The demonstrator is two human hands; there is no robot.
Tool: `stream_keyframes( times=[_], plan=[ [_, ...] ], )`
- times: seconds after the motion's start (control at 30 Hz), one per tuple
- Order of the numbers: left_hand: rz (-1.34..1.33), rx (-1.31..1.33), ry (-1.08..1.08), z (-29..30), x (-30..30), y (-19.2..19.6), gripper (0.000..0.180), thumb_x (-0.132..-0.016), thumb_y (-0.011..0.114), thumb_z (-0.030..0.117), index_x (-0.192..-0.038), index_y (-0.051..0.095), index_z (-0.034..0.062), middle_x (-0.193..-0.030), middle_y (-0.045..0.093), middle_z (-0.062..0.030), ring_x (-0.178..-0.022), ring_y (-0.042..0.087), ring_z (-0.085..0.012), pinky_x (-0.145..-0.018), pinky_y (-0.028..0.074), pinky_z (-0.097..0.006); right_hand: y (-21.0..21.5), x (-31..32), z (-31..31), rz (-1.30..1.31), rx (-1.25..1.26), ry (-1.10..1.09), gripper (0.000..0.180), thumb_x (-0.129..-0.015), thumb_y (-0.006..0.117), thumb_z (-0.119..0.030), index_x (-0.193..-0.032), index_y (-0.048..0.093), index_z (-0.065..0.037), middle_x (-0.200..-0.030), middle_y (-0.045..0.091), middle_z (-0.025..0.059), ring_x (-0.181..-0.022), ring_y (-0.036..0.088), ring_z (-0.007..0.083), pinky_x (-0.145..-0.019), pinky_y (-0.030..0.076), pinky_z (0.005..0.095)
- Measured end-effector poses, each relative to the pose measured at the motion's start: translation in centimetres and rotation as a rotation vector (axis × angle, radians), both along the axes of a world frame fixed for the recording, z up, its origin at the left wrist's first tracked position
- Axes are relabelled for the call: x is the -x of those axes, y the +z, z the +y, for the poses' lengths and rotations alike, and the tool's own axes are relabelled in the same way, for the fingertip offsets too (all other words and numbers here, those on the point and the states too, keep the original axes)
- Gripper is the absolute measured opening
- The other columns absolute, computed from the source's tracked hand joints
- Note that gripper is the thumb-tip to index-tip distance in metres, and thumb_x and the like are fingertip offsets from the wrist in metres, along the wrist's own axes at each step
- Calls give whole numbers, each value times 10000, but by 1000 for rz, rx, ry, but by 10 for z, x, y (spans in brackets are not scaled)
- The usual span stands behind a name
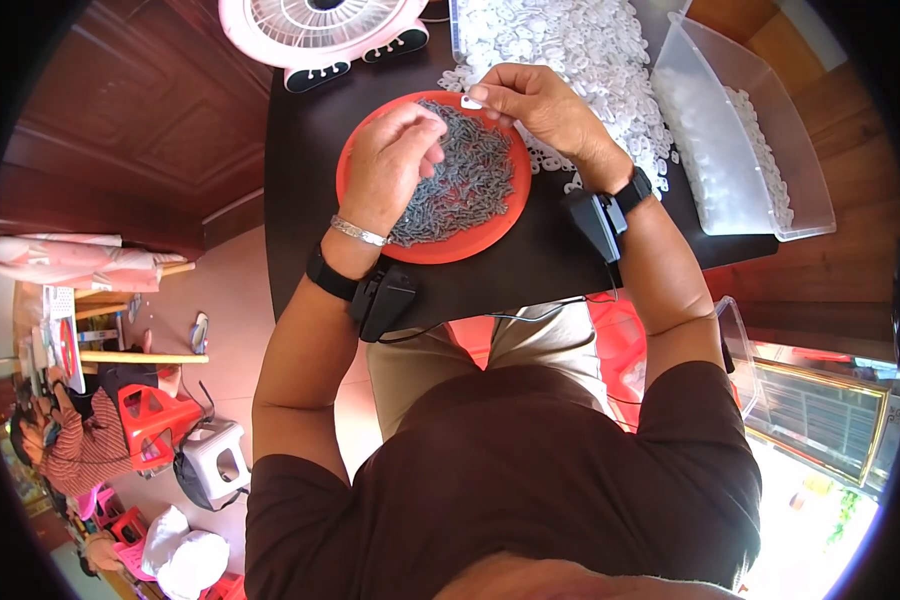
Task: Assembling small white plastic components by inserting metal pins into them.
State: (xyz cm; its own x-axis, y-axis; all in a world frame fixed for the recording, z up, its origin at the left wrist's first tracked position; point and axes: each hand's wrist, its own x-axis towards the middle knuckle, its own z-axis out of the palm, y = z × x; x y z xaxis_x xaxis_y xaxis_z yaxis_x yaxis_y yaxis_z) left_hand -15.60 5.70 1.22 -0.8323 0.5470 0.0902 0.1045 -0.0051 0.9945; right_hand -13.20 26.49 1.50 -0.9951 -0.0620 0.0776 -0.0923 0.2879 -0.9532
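Observation:
In my right hand, a small white plastic piece with a hole is pinched between thumb and forefinger, above the far rim of a round orange-red plate. The plate holds a heap of small grey screw-like pieces. Over the plate's left side is my left hand, its fingers curled together. Whatever those fingers hold, if anything, is too small or hidden to make out. Both wrists wear black strapped devices, and a silvery bracelet circles the left one.
Many loose white plastic pieces spread across the far right of the dark table. A translucent bin with more stands at the right edge. A pink fan stands far left. Thin cables hang near my lap. Another person sits at left.

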Motion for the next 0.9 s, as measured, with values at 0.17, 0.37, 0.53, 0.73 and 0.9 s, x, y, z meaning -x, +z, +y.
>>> stream_keyframes(
  times=[0.17, 0.37, 0.53, 0.73, 0.9],
  plan=[
    [70, 77, -135, 0, -3, -2, 195, -907, 482, 213, -903, 570, 39, -697, 563, -16, -579, 504, -68, -510, 385, -188, 4, -11, -27, 22, 39, 80, 217, -886, 606, -226, -833, 623, -16, -687, 552, -17, -638, 468, 50, -594, 411, 210],
    [4, 19, -134, -2, 3, -4, 192, -904, 465, 196, -825, 542, 39, -655, 546, -16, -545, 491, -71, -504, 381, -183, -4, -10, -28, 39, 152, 172, 223, -896, 580, -214, -858, 620, 3, -703, 564, -6, -690, 503, 71, -655, 436, 236],
    [-3, -77, 35, -8, 8, 6, 203, -855, 488, 155, -705, 523, 22, -529, 472, -12, -454, 429, -81, -433, 331, -214, 18, -25, -20, 198, -612, 290, 185, -701, 717, -152, -835, 653, -42, -828, 611, 79, -799, 592, 242, -749, 472, 316],
    [-18, -93, 54, -10, 10, 4, 158, -816, 496, 124, -693, 518, 26, -537, 464, -2, -444, 416, -72, -417, 312, -207, 3, -26, -34, 389, -843, 357, 111, -725, 660, -175, -782, 628, -85, -824, 564, 51, -874, 548, 255, -735, 464, 365],
    [-37, 3, 31, -10, 8, 6, 190, -841, 463, 159, -685, 506, 61, -574, 474, 2, -488, 446, -77, -462, 334, -199, 0, -22, -33, 441, -787, 327, 97, -734, 657, -147, -781, 625, -68, -803, 569, 57, -824, 562, 265, -712, 469, 367]
  ],
)
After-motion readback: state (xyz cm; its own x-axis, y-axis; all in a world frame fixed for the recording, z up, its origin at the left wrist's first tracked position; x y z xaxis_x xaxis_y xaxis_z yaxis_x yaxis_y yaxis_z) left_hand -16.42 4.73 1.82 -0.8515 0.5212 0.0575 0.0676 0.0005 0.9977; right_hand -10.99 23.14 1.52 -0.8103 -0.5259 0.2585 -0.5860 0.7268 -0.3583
